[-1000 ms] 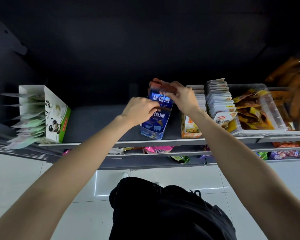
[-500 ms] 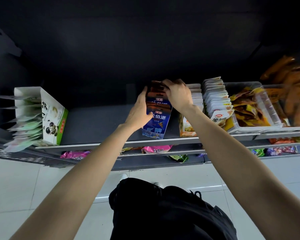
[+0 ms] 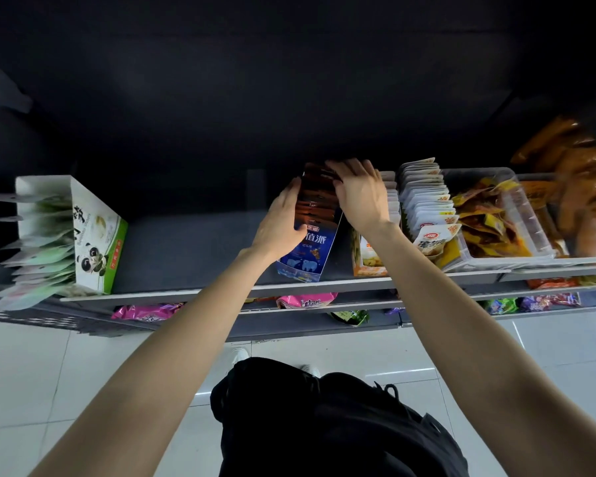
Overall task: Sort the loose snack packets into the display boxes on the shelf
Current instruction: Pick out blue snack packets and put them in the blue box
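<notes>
White and green card makes up the panda box [image 3: 93, 235] at the far left of the grey shelf [image 3: 193, 249], its pale green packets [image 3: 37, 259] fanned out toward the left edge. A bare stretch of shelf lies between it and the blue display box [image 3: 307, 256], which stands near the shelf's front lip and holds a row of brown snack packets [image 3: 315, 197]. The left hand [image 3: 281, 222] presses flat against the left side of that box and packet row, fingers straight and together. The right hand [image 3: 360, 194] lies over the top of the brown packets, fingers gently bent down onto them (whether they pinch a single packet I cannot tell). Just right of the blue box stands an orange box [image 3: 367, 259], partly hidden behind the right forearm, then a row of white packets [image 3: 425, 204], then a clear bin [image 3: 530, 228] with loose yellow-orange packets [image 3: 486, 225]. Blurred orange bags [image 3: 578, 173] fill the far right. On the lower shelf, pink packets [image 3: 307, 301] show below the lip.
</notes>
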### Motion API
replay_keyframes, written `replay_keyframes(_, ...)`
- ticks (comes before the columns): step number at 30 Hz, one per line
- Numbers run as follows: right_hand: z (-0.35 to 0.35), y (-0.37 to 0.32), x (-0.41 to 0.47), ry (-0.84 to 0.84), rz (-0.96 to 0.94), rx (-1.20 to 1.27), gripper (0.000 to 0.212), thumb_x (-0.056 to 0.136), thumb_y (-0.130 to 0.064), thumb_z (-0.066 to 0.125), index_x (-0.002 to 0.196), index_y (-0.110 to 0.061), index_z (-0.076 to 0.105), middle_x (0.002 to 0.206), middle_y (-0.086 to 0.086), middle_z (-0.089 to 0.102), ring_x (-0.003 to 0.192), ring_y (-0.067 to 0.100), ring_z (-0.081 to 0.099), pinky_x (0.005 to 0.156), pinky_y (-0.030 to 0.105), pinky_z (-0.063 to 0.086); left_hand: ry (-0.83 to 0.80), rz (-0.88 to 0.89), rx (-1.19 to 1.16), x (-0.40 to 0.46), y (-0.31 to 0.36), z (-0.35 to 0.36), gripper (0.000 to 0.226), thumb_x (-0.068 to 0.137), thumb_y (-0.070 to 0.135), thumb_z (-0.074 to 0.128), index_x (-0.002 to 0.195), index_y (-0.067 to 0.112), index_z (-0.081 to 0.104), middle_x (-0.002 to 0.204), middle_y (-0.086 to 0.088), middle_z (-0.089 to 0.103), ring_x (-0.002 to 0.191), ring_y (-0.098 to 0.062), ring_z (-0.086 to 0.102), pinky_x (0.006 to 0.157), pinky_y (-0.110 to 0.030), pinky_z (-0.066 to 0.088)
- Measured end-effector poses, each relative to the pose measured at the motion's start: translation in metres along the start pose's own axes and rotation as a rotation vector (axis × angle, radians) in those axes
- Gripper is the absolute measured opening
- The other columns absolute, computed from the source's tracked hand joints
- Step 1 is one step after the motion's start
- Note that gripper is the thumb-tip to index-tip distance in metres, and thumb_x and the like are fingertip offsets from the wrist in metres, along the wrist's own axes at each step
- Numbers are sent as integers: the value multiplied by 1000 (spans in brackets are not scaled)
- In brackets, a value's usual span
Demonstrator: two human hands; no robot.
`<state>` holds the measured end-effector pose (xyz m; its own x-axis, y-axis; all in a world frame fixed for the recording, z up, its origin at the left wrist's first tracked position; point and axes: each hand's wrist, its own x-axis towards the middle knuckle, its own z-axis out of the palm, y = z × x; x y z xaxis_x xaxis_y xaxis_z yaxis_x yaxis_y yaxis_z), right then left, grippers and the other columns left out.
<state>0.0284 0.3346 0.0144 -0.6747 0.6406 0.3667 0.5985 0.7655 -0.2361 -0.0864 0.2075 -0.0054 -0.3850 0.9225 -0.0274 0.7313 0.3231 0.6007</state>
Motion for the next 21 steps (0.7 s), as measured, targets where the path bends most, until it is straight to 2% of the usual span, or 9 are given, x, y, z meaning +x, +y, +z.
replay_keyframes(2, 4, 3, -4, -84, -5, -47, 47, 87, -6, 55, 132, -19, 53, 128, 11, 57, 118, 37, 49, 93, 47, 44, -45, 22, 35, 5, 2, 0, 89, 85, 17, 65, 150, 14, 5, 155, -7, 19, 139, -21, 26, 107, -36, 34)
replay_keyframes(5, 5, 8, -1, -266, 64, -39, 56, 94, -10, 48, 146, -20, 31, 149, 9, 35, 136, 33, 30, 104, 48, 35, -106, 60, 116, 16, 7, -1, 96, 83, 18, 67, 149, 9, -2, 158, -10, 5, 142, -25, 15, 115, -40, 23)
replay_keyframes(6, 1, 7, 1, -244, 84, 15, 54, 96, -13, 45, 147, -19, 30, 149, 10, 34, 135, 33, 31, 103, 46, 36, -123, 62, 119, 18, 8, -2, 96, 84, 16, 66, 149, 9, -5, 158, -11, 0, 142, -27, 15, 115, -40, 24)
replay_keyframes(8, -12, 2, 2, -114, 117, 90, 50, 96, -15, 45, 145, -17, 35, 141, 12, 43, 126, 31, 41, 93, 40, 43, -126, 46, 97, 19, 10, -3, 95, 87, 12, 61, 148, 12, -12, 158, -12, -2, 138, -29, 29, 108, -38, 37)
replay_keyframes(11, -31, -6, -17, 64, 279, 188, 40, 95, -13, 46, 135, -11, 46, 123, 14, 55, 106, 28, 56, 75, 30, 44, 37, -74, -29, 10, 8, 0, 84, 90, 17, 60, 150, 13, 1, 150, -12, 28, 125, -25, 47, 100, -37, 45)
replay_keyframes(14, -25, -15, -45, -23, 429, 237, 41, 93, -11, 49, 133, -3, 45, 120, 17, 53, 99, 30, 57, 69, 27, 40, 113, -155, -203, -1, 6, 8, 58, 92, 21, 57, 144, 17, 32, 136, -3, 51, 124, -20, 50, 103, -34, 39)
replay_keyframes(17, -7, -28, -61, -220, 491, 315, 57, 91, -15, 55, 142, -5, 33, 130, 16, 43, 111, 31, 51, 87, 34, 44, 51, -123, -231, -10, 8, 14, 64, 92, 16, 56, 147, 24, 24, 142, 0, 46, 128, -18, 46, 103, -35, 37)
replay_keyframes(19, 0, -34, -64, -225, 504, 427, 65, 90, -13, 57, 146, -6, 25, 134, 16, 40, 116, 28, 48, 96, 33, 42, 50, -110, -172, -12, 6, 11, 68, 92, 16, 56, 149, 24, 19, 144, -1, 43, 128, -20, 45, 103, -38, 38)
replay_keyframes(21, 4, -35, -60, -218, 466, 472, 66, 90, -11, 57, 147, -7, 24, 132, 15, 43, 112, 28, 53, 95, 34, 47, 75, -108, -89, -15, -2, 5, 68, 92, 18, 56, 149, 24, 20, 142, -4, 44, 121, -23, 52, 101, -42, 42)
